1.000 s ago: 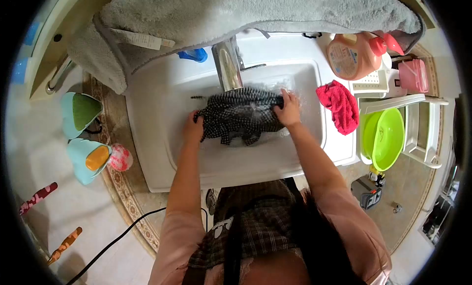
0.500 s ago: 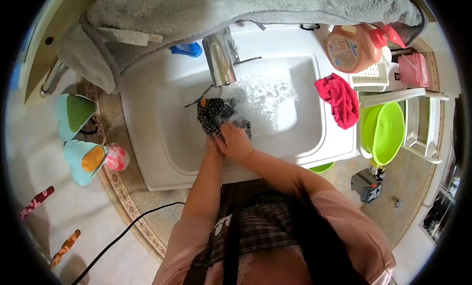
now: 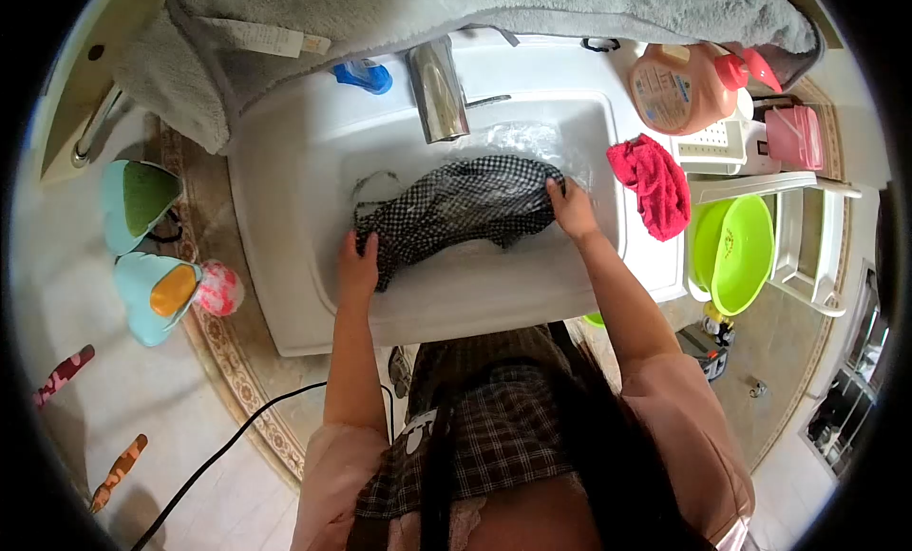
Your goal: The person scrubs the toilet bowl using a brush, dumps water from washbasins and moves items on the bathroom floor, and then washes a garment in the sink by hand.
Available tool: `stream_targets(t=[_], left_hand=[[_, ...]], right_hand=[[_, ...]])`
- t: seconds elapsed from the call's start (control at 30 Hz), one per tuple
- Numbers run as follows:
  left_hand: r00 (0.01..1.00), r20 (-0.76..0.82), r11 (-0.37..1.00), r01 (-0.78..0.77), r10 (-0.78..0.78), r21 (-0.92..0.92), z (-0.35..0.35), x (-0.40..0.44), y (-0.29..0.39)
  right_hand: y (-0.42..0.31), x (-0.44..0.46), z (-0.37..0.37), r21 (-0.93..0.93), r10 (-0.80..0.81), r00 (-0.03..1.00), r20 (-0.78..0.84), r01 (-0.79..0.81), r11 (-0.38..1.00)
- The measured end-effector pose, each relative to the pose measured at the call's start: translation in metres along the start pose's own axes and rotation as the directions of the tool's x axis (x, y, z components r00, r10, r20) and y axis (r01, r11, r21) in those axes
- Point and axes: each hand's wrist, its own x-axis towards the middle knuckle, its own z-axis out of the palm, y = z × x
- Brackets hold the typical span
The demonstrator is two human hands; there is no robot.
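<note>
Cloth (image 3: 465, 204) in black-and-white gingham, spread across the white sink basin (image 3: 427, 309) near the chrome faucet (image 3: 437, 93), pinched at opposite ends by the partly closed left hand (image 3: 358, 263) and right hand (image 3: 572, 211).

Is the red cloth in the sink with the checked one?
No, the red cloth lies on the rim right of the basin, while the checked cloth is in the basin.
</note>
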Motion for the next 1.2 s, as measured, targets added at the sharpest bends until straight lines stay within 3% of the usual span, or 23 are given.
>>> stream_targets(t=[0.03,0.07,0.1,0.13,0.17,0.23,0.3,0.33,0.37,0.4,0.43,0.5,0.53,0.57,0.63,0.67,0.7,0.77,0.83,0.97,1.1,1.17,1.2], left_hand=[[0.978,0.082,0.938,-0.207,0.192,0.28,0.002,0.001,-0.004],[0.973,0.01,0.883,-0.213,0.23,0.417,0.012,-0.005,-0.009],[0.974,0.014,0.883,-0.211,0.226,0.419,0.012,-0.013,0.005],[0.901,0.007,0.796,-0.387,0.434,0.466,0.013,-0.017,0.021],[0.784,0.012,0.67,-0.539,0.621,0.51,0.019,-0.018,0.031],[0.768,0.266,0.757,-0.632,0.582,0.169,0.048,-0.01,0.036],[0.705,0.208,0.699,-0.706,0.678,0.115,0.076,-0.015,0.049],[0.707,0.209,0.7,-0.704,0.676,0.116,0.087,-0.012,0.049],[0.691,0.058,0.665,-0.712,0.72,0.224,0.099,-0.005,0.047],[0.645,-0.091,0.634,-0.699,0.759,0.332,0.108,0.003,0.046],[0.646,-0.091,0.635,-0.698,0.758,0.332,0.109,0.012,0.048],[0.767,0.245,0.685,-0.64,0.593,0.348,0.102,0.022,0.047],[0.842,0.258,0.78,-0.538,0.474,0.32,0.099,0.023,0.05],[0.841,0.256,0.779,-0.539,0.477,0.321,0.093,0.024,0.053],[0.855,0.358,0.921,-0.387,0.374,-0.038,0.077,0.025,0.059],[0.822,0.394,0.905,-0.42,0.411,-0.067,0.068,0.02,0.064],[0.822,0.397,0.906,-0.419,0.409,-0.065,0.06,0.014,0.067],[0.807,0.457,0.926,-0.349,0.374,-0.142,0.049,0.006,0.075],[0.792,0.484,0.928,-0.299,0.372,-0.224,0.044,-0.003,0.081],[0.744,0.536,0.879,-0.143,0.398,-0.455,0.05,-0.007,0.083],[0.775,0.519,0.885,-0.107,0.36,-0.454,0.052,-0.019,0.101],[0.798,0.534,0.94,-0.113,0.279,-0.322,0.048,-0.026,0.115],[0.798,0.534,0.94,-0.113,0.279,-0.322,0.05,-0.029,0.116]], right_hand=[[0.002,-0.003,0.002,-0.003,0.003,1.0,0.003,-0.003,1.0],[0.005,-0.008,0.005,0.02,-0.132,0.988,-0.083,0.134,0.991],[0.006,-0.012,0.009,0.031,-0.259,0.951,-0.171,0.268,0.963],[-0.003,-0.017,0.014,-0.156,-0.358,0.871,-0.337,0.323,0.933],[-0.011,-0.02,0.013,-0.156,-0.353,0.874,-0.334,0.318,0.935],[-0.032,-0.024,0.006,-0.281,-0.624,0.764,-0.166,0.57,0.772],[-0.03,-0.021,0.029,-0.096,-0.711,0.698,-0.089,0.704,0.704],[-0.034,-0.023,0.04,-0.128,-0.661,0.738,-0.14,0.648,0.751],[-0.034,-0.024,0.049,-0.157,-0.609,0.769,-0.194,0.588,0.793],[-0.031,-0.022,0.054,-0.157,-0.611,0.768,-0.194,0.59,0.792],[-0.027,-0.019,0.058,-0.225,-0.515,0.852,-0.1,0.484,0.845],[-0.019,-0.016,0.061,-0.3,-0.389,0.921,-0.01,0.369,0.88],[-0.016,-0.009,0.057,-0.072,-0.285,0.954,0.094,0.292,0.954],[-0.015,-0.005,0.053,0.147,-0.202,0.955,0.216,0.173,0.974],[-0.027,-0.01,0.032,0.206,-0.193,0.956,0.219,0.148,0.967],[-0.027,-0.012,0.026,0.269,-0.344,0.934,0.098,0.308,0.913],[-0.027,-0.017,0.022,0.31,-0.476,0.879,-0.032,0.462,0.831],[-0.032,-0.02,0.013,0.381,-0.474,0.871,-0.129,0.485,0.787],[-0.048,-0.026,-0.014,0.456,-0.15,0.954,0.26,0.016,0.89],[-0.051,-0.022,-0.018,0.542,-0.131,0.981,0.142,0.033,0.84],[-0.057,-0.023,-0.026,0.542,-0.124,0.99,0.07,0.067,0.838],[-0.056,-0.025,-0.028,0.548,-0.124,0.991,0.058,0.072,0.833],[-0.054,-0.025,-0.027,0.582,-0.125,0.982,0.143,0.019,0.813]])
